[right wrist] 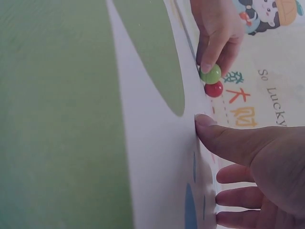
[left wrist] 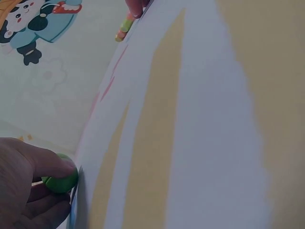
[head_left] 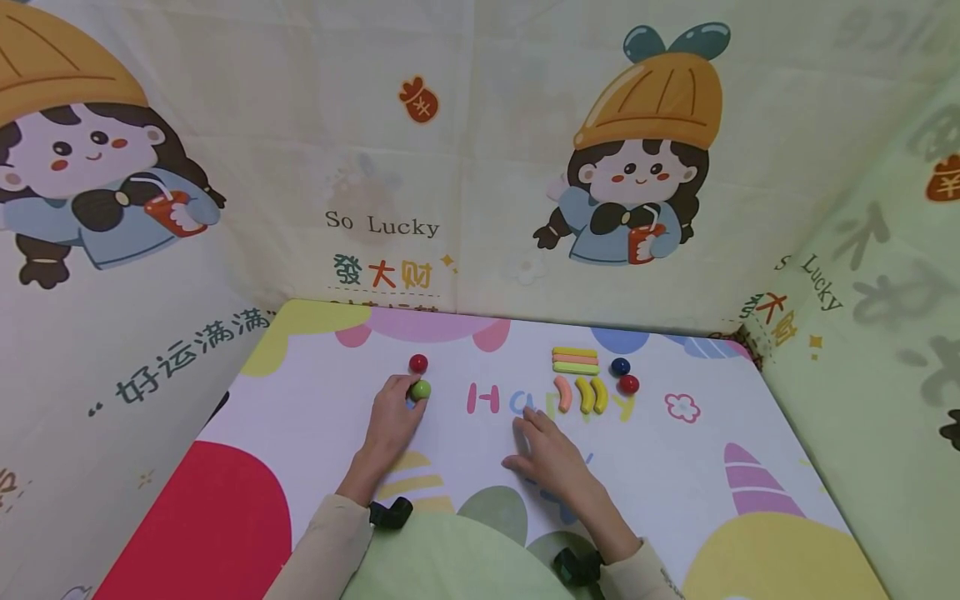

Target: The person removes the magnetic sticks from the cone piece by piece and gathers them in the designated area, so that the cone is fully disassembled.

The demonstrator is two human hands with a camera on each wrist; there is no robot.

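Note:
My left hand pinches a glossy green ball between thumb and fingers at the left middle of the table. In the left wrist view the thumb lies across the green ball. Just beyond it sits a red ball; the right wrist view shows the same red ball close beside the green one. My right hand holds nothing, its fingers spread low over the table below the printed "Happy". Thumb and fingers of this right hand stand apart in its own wrist view.
Right of centre lie a curved pink piece, two banana-like yellow pieces and a row of coloured sticks. Beside them are a dark blue ball and another red ball. A printed cloth wall rises behind the table.

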